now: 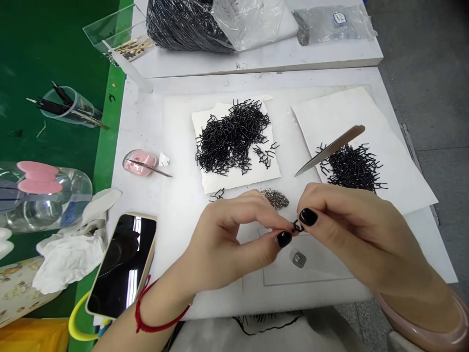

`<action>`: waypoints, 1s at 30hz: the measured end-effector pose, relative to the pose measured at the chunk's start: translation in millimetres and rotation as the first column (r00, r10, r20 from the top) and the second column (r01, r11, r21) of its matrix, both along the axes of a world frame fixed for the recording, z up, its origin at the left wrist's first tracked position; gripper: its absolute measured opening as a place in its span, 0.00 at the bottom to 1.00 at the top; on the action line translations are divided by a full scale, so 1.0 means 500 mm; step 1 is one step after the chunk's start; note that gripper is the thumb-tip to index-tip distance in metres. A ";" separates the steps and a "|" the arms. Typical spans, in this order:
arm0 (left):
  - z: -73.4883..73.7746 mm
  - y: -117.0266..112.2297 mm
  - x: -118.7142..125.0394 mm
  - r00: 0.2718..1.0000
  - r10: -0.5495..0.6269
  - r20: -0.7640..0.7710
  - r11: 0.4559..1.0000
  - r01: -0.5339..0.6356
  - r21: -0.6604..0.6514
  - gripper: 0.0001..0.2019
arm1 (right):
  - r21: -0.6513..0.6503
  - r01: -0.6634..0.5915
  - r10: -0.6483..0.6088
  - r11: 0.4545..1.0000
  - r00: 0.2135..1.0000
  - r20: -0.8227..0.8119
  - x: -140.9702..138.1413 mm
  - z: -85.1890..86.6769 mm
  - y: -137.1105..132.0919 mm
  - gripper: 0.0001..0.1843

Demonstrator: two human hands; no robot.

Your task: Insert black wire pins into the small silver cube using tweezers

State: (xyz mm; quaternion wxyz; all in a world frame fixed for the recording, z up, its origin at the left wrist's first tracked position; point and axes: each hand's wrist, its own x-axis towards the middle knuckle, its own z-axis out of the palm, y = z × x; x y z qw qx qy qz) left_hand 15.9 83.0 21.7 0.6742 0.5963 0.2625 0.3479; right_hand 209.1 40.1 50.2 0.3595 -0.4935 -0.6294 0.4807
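Far left: phone (126, 259) lies at the table edge near the left forearm; a sweep of that elbow could push it. Pink putty (143, 157) sits in a small dish with a pointed metal tool (154, 169) across it; a sleeve or wrist might knock the tool off.

Left of centre: larger heap of black forked pieces (230, 139) on torn paper (234, 182). Loose strays at its edge could tangle or scatter if brushed.

Centre: left hand (230, 239), thumb and index pinched on one small black piece (297, 226), held above the table between both hands. Piece is tiny and partly covered by fingertips; uneven pull could make it spring away. Heap of tiny metallic grains (275, 199) lies just beyond the left fingers; a dip of the knuckles would likely spread it.

Right: right hand (359, 234), thumb and index closed on the same piece. Long metal blade (330, 149) lies beyond it; cannot tell whether held. Its tip could catch the second heap (353, 166) on white paper (351, 107).
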 end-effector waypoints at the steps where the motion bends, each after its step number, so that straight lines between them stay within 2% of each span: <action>1: 0.000 0.000 0.000 1.000 0.003 -0.001 1.000 -0.003 0.006 0.14 | 0.003 0.001 -0.001 1.000 1.000 0.006 0.000 -0.001 0.001 0.11; 15: 0.002 0.005 0.006 0.999 0.034 -0.018 0.997 -0.033 0.068 0.10 | 0.068 -0.018 0.016 0.998 1.000 0.019 -0.004 -0.003 0.003 0.10; 23: -0.001 0.003 0.003 0.999 0.034 -0.005 0.997 -0.033 0.075 0.12 | 0.072 -0.040 0.040 0.997 0.999 0.005 0.000 -0.009 0.007 0.08; 30: 0.002 0.005 -0.008 0.999 -0.052 0.001 0.999 0.052 0.011 0.12 | 0.049 -0.037 0.039 0.998 0.999 -0.028 -0.001 -0.003 0.001 0.08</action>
